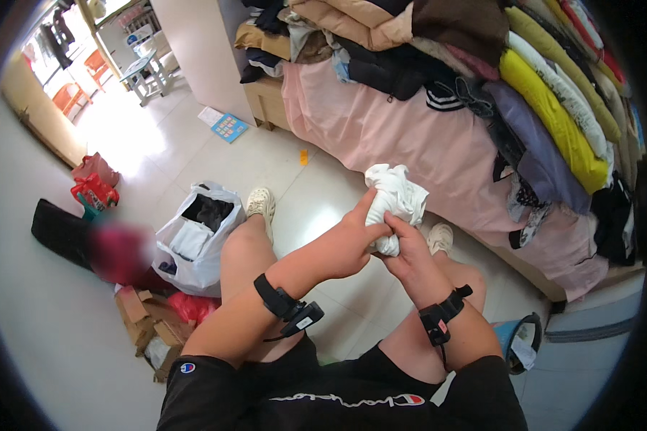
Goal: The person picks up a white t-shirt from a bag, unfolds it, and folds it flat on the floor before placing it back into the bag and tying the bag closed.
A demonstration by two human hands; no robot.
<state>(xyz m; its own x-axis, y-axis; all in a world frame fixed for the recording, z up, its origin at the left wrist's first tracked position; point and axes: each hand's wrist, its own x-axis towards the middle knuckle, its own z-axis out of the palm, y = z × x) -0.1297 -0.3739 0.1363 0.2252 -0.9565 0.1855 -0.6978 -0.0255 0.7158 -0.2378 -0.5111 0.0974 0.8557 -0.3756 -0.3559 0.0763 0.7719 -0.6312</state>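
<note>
Both of my hands hold a bunched white cloth in front of my knees, over the tiled floor. My left hand grips it from the left side, its index finger stretched along the fabric. From the right, my right hand clasps the lower end, thumb on the cloth. The cloth is folded into a thick wad with loose edges at the top; its exact kind is hidden by the folds. Black straps with small devices sit on both of my forearms.
A bed with a pink sheet bears piled clothes, including a yellow garment. Left of my leg stands a white plastic bag with dark and white fabric. A waste bin, a cardboard box and a blue book are on the floor.
</note>
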